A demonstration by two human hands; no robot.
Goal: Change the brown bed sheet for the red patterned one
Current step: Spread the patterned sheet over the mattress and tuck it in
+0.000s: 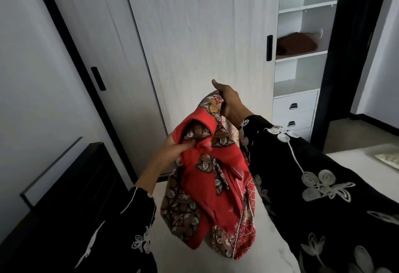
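The red patterned sheet (212,177) hangs bunched in front of me, red with brown and cream motifs. My left hand (172,150) pinches a fold near its middle from the left. My right hand (228,103) grips its top corner higher up, thumb sticking out. The brown sheet (296,43) lies folded on a shelf inside the open wardrobe at the upper right. The bare white mattress (354,160) shows at the right edge.
White sliding wardrobe doors (194,35) with black handles stand straight ahead. Open shelves and white drawers (294,113) are at the right. A dark bed frame or headboard (82,186) is at the lower left. A pale pillow (388,158) lies at the far right.
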